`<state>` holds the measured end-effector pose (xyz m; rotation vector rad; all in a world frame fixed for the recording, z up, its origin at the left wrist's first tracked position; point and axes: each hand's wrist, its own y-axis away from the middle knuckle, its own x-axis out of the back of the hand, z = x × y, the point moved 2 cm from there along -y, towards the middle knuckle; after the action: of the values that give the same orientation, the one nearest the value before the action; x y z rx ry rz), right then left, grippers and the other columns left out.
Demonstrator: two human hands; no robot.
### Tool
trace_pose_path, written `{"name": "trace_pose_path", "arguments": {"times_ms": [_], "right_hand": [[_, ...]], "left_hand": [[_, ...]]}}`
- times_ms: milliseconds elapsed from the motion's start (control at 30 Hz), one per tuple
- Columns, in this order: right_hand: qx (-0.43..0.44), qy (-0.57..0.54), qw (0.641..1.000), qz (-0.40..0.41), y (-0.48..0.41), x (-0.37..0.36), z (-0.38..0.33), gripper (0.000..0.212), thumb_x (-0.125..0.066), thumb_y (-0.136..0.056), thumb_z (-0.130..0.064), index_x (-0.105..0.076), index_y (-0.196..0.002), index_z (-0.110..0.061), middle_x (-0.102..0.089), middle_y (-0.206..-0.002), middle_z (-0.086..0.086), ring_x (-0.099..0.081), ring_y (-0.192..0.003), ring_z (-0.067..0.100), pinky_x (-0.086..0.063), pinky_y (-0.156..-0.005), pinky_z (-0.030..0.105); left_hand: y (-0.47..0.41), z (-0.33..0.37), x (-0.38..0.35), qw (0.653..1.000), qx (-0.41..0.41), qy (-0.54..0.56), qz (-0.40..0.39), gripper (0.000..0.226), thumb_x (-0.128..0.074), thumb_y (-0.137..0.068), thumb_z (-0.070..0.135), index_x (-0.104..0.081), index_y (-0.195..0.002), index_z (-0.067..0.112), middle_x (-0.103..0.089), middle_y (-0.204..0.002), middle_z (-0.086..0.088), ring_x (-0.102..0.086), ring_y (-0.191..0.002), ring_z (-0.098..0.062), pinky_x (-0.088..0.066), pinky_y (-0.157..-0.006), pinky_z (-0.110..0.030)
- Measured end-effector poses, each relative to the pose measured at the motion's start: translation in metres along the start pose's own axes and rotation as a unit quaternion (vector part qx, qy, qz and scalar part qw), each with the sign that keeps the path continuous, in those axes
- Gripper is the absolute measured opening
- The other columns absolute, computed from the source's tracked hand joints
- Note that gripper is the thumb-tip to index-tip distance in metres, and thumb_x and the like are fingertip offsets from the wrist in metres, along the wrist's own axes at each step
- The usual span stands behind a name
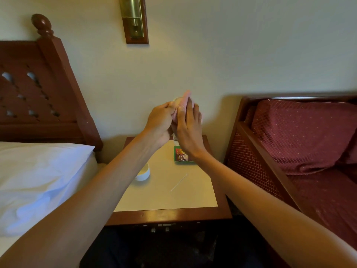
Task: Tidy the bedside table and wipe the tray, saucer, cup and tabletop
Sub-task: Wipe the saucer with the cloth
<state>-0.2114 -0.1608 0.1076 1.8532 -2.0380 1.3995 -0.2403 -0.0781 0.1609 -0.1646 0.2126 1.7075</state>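
Above the back of the bedside table (164, 198), both my hands are raised and pressed together. My left hand (160, 122) pinches the rim of a pale round saucer (177, 102), most of which is hidden. My right hand (188, 128) holds a pink cloth (183, 105) wrapped against the saucer's right side. A white cup (144, 172) stands on the tabletop at the left, partly behind my left forearm. A small green tray (182, 154) holding a printed packet sits at the back right, under my right wrist.
A thin white stick (178, 182) lies on the tabletop near the middle. Something clear (175, 137) stands behind the tray. A bed with a white pillow (42, 175) is at the left, a red cushioned seat (301, 140) at the right, and a wall lamp (134, 20) above.
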Motion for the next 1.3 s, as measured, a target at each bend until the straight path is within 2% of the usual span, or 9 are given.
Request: {"name": "trace_pose_path", "arguments": {"times_ms": [100,200,367,533,700,867,967,1100,1300], "right_hand": [[-0.041,-0.106,0.993,0.028,-0.018,0.019,0.006,0.053,-0.027,-0.1,-0.045,-0.055,-0.135,-0.016,-0.059,-0.129,0.002,-0.05,-0.124,0.022,-0.038,-0.106,0.044],[-0.187,-0.189,0.964,0.005,-0.027,0.02,0.015,0.052,-0.028,-0.1,-0.05,-0.052,-0.133,-0.019,-0.06,-0.127,0.006,-0.053,-0.122,0.027,-0.042,-0.099,0.043],[-0.067,-0.092,0.994,-0.006,0.012,-0.011,-0.011,0.066,-0.01,-0.101,-0.043,-0.013,-0.157,-0.01,-0.018,-0.163,0.014,-0.015,-0.15,0.029,-0.014,-0.122,0.047],[0.022,-0.072,0.997,0.018,-0.016,0.005,-0.001,0.067,-0.024,-0.096,-0.048,-0.047,-0.141,-0.003,-0.049,-0.143,0.019,-0.042,-0.134,0.038,-0.034,-0.11,0.051],[-0.203,-0.222,0.953,-0.024,-0.014,-0.006,0.025,0.056,-0.023,-0.1,-0.049,-0.04,-0.143,-0.017,-0.052,-0.137,0.014,-0.05,-0.125,0.031,-0.04,-0.106,0.051],[-0.045,-0.011,0.999,0.014,0.011,-0.023,0.01,0.064,-0.031,-0.102,-0.045,-0.029,-0.153,-0.006,-0.035,-0.149,0.021,-0.036,-0.13,0.038,-0.036,-0.105,0.052],[-0.022,-0.055,0.997,0.041,-0.007,-0.007,0.017,0.06,-0.03,-0.096,-0.051,-0.054,-0.137,-0.013,-0.058,-0.132,0.007,-0.051,-0.122,0.028,-0.041,-0.101,0.05],[-0.192,-0.234,0.953,-0.003,-0.02,0.008,0.033,0.072,-0.025,-0.084,-0.073,-0.051,-0.133,-0.028,-0.064,-0.123,0.004,-0.06,-0.114,0.025,-0.046,-0.1,0.049],[0.01,0.037,0.999,-0.011,0.0,-0.014,0.017,0.069,-0.015,-0.099,-0.05,-0.015,-0.158,-0.013,-0.021,-0.162,0.015,-0.02,-0.149,0.033,-0.021,-0.119,0.049]], "left_hand": [[0.002,0.005,0.01,0.998,0.032,-0.038,-0.041,0.029,-0.041,-0.106,0.017,-0.066,-0.113,0.004,-0.068,-0.106,-0.016,-0.066,-0.093,-0.029,-0.052,-0.09,-0.045],[0.001,0.01,0.011,1.0,-0.001,0.001,-0.011,0.029,-0.042,-0.105,0.015,-0.064,-0.111,-0.003,-0.066,-0.11,-0.021,-0.065,-0.098,-0.03,-0.048,-0.099,-0.05],[0.005,0.002,0.0,0.997,-0.01,0.075,0.015,0.034,-0.039,-0.107,0.02,-0.07,-0.107,0.006,-0.075,-0.105,-0.011,-0.072,-0.098,-0.021,-0.057,-0.091,-0.035],[0.001,0.013,0.012,0.998,0.033,0.054,-0.015,0.03,-0.043,-0.105,0.014,-0.064,-0.119,-0.001,-0.071,-0.106,-0.013,-0.067,-0.097,-0.023,-0.055,-0.087,-0.035],[-0.008,0.009,0.017,0.999,0.026,0.041,0.003,0.029,-0.043,-0.105,0.015,-0.061,-0.121,-0.001,-0.067,-0.118,-0.02,-0.066,-0.107,-0.031,-0.055,-0.092,-0.042],[-0.004,-0.005,0.012,0.998,0.056,-0.004,-0.022,0.03,-0.038,-0.107,0.021,-0.067,-0.11,0.012,-0.074,-0.087,-0.004,-0.071,-0.075,-0.017,-0.057,-0.061,-0.028],[-0.001,-0.003,0.017,0.995,0.072,-0.045,-0.05,0.029,-0.041,-0.106,0.019,-0.068,-0.1,0.01,-0.073,-0.082,-0.005,-0.069,-0.077,-0.019,-0.055,-0.069,-0.032],[-0.007,0.009,0.023,0.998,0.023,-0.045,-0.023,0.026,-0.044,-0.105,0.019,-0.066,-0.102,0.007,-0.071,-0.095,-0.012,-0.068,-0.083,-0.025,-0.054,-0.084,-0.041],[-0.007,0.0,0.006,1.0,0.005,0.001,0.0,0.031,-0.039,-0.106,0.018,-0.067,-0.114,0.005,-0.07,-0.111,-0.014,-0.068,-0.1,-0.024,-0.056,-0.088,-0.037]]}}
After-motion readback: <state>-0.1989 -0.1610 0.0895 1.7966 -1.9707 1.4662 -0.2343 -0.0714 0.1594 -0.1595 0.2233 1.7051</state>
